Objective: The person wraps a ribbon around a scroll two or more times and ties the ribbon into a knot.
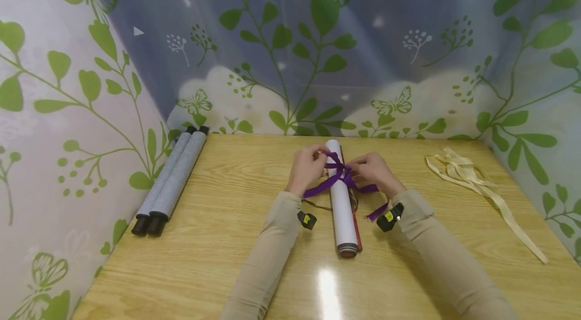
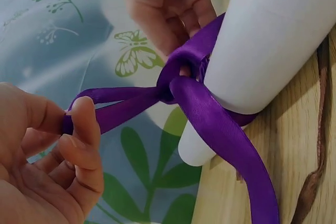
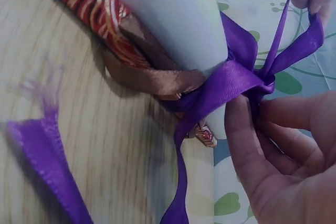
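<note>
A rolled white scroll [image 1: 343,219] lies lengthwise on the table, with a purple ribbon [image 1: 317,190] tied around its far half. My left hand [image 1: 307,168] pinches a loop of that ribbon, drawn out from the knot in the left wrist view. On the other side, my right hand [image 1: 374,171] pinches the ribbon at the knot [image 3: 265,83] between thumb and fingers. One ribbon tail hangs down on each side of the scroll. Against the scroll's right side lies a red and gold patterned piece [image 3: 102,9] with a brown ribbon [image 3: 152,80] around it.
Two grey rolls [image 1: 181,173] with black ends lie side by side at the table's left edge. A loose cream ribbon [image 1: 472,168] is heaped at the right, its tail trailing toward the front. Behind the wooden table [image 1: 254,168] hangs a leaf-patterned curtain [image 1: 290,57].
</note>
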